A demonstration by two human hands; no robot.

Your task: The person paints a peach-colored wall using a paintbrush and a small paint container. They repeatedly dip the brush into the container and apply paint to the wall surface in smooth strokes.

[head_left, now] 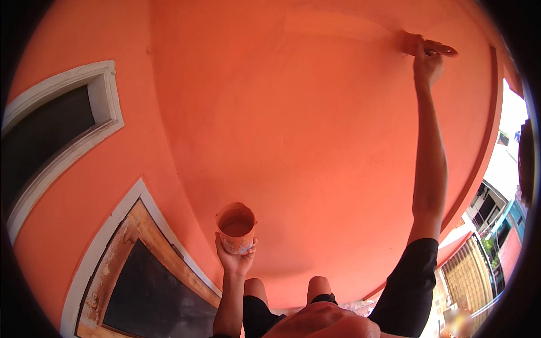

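My right hand (429, 69) is raised high at the upper right, its fingers closed round a paintbrush (442, 49). The brush has an orange-smeared head and a reddish handle that points right. Its bristles meet the orange wall (293, 124). Low in the middle, my left hand (236, 260) grips a small paint pot (236, 239) from below and the side. The pot is smeared with orange and stands upright, its open top showing orange paint inside. A slightly lighter band crosses the wall to the left of the brush.
On the left wall are a white-framed window opening (107, 96) and, below it, a white-edged wooden frame (155, 231) round a dark panel. A raised orange edge (490, 129) borders the wall on the right. Beyond it are buildings and a slatted tan gate (468, 273).
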